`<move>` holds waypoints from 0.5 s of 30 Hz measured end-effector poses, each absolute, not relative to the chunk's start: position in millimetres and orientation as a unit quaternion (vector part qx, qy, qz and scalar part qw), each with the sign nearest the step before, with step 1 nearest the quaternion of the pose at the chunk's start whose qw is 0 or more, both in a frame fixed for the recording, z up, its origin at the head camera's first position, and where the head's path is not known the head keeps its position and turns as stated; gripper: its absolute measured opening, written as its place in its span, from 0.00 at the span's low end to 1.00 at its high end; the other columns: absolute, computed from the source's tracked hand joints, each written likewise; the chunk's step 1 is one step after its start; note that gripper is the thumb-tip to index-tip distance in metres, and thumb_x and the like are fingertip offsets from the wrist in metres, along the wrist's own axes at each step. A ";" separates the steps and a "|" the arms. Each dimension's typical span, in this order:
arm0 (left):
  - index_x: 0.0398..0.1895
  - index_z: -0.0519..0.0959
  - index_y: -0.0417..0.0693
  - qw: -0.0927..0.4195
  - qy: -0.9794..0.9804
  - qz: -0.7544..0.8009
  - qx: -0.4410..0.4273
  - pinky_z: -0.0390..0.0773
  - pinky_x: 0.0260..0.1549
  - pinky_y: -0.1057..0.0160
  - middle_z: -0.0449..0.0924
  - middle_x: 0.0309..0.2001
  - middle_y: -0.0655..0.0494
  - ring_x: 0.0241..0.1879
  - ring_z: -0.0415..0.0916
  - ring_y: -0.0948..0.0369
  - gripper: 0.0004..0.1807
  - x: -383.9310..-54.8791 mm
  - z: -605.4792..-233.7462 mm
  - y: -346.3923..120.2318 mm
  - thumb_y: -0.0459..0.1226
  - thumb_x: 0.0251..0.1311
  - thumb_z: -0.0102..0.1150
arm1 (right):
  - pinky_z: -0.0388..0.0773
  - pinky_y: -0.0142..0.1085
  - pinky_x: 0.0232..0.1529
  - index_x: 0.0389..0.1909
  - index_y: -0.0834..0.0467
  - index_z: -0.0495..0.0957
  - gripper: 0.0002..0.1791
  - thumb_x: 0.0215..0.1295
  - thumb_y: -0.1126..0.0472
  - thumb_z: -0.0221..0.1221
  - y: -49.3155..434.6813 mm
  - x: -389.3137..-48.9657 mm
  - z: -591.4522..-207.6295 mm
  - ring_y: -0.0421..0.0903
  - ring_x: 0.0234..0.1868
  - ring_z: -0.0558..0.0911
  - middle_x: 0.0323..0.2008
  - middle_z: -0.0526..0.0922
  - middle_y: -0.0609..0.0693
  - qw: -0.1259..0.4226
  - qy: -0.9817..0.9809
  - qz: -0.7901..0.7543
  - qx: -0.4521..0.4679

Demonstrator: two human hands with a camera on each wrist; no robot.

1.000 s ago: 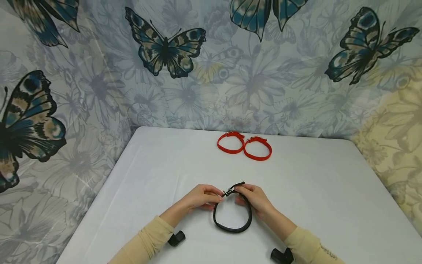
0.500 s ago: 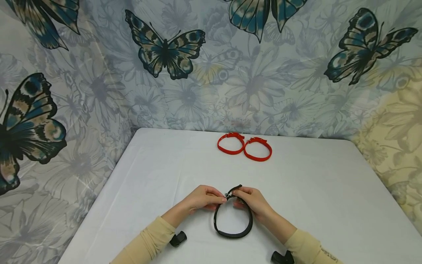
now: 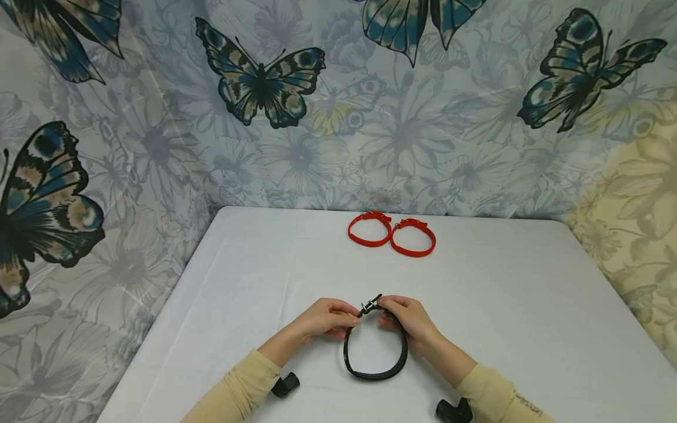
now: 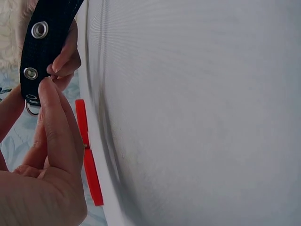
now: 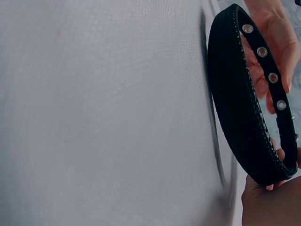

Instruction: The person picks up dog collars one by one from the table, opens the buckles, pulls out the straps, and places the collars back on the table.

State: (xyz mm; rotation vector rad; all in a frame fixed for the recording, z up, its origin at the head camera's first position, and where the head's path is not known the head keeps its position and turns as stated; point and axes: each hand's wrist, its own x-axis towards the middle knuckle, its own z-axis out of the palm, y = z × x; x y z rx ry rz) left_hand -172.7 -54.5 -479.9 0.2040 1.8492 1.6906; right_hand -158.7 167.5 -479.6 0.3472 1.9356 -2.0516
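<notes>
Both hands hold a black collar [image 3: 376,376], bent into a loop with stitched edges and metal eyelets. Its silver buckle [image 3: 368,306] sits at the far side of the loop, between the hands. My left hand [image 3: 329,317] pinches the strap just left of the buckle; the left wrist view shows its fingertips on the eyeleted strap [image 4: 43,49] near a small metal ring [image 4: 32,109]. On the buckle's other side my right hand [image 3: 408,320] grips the strap with thumb and fingers. A short strap end pokes up past the buckle. The right wrist view shows the broad padded band [image 5: 235,94].
Two red collars [image 3: 370,242] [image 3: 414,254], closed into loops, lie side by side near the back edge of the white table [image 3: 264,264]. Black wrist devices [image 3: 286,385] [image 3: 453,410] show beside the sleeves. Butterfly-patterned cloth [image 3: 301,158] hangs behind the table.
The strap end at the buckle has shifted left, with less of it showing. My right hand dipped left, then moved back right. The loop sits slightly lower in the head view.
</notes>
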 end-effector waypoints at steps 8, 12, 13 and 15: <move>0.46 0.84 0.43 0.302 0.710 0.631 0.077 0.81 0.31 0.64 0.85 0.36 0.54 0.30 0.79 0.64 0.15 -171.6 -477.8 -55.0 0.40 0.57 0.68 | 0.82 0.30 0.34 0.43 0.68 0.80 0.12 0.66 0.63 0.60 171.2 -159.2 -478.0 0.38 0.26 0.80 0.30 0.80 0.51 0.152 0.671 -0.715 0.120; 0.42 0.85 0.44 0.294 0.719 0.626 0.066 0.82 0.34 0.62 0.86 0.37 0.52 0.32 0.81 0.63 0.14 -172.9 -477.5 -52.3 0.42 0.56 0.70 | 0.82 0.31 0.34 0.42 0.68 0.80 0.11 0.65 0.64 0.60 169.6 -157.8 -477.4 0.39 0.26 0.80 0.29 0.80 0.50 0.157 0.673 -0.714 0.111; 0.42 0.85 0.44 0.292 0.721 0.625 0.065 0.82 0.34 0.62 0.86 0.37 0.51 0.32 0.81 0.62 0.14 -173.3 -477.3 -51.7 0.43 0.56 0.70 | 0.82 0.31 0.34 0.42 0.69 0.80 0.11 0.65 0.64 0.60 169.3 -157.3 -477.2 0.39 0.26 0.80 0.28 0.80 0.49 0.160 0.674 -0.714 0.106; 0.41 0.85 0.44 0.291 0.724 0.622 0.064 0.82 0.33 0.63 0.86 0.36 0.50 0.30 0.81 0.63 0.14 -174.0 -477.2 -50.7 0.43 0.56 0.70 | 0.82 0.32 0.34 0.41 0.68 0.80 0.10 0.65 0.64 0.60 168.2 -156.3 -476.9 0.39 0.27 0.79 0.28 0.79 0.49 0.163 0.673 -0.714 0.099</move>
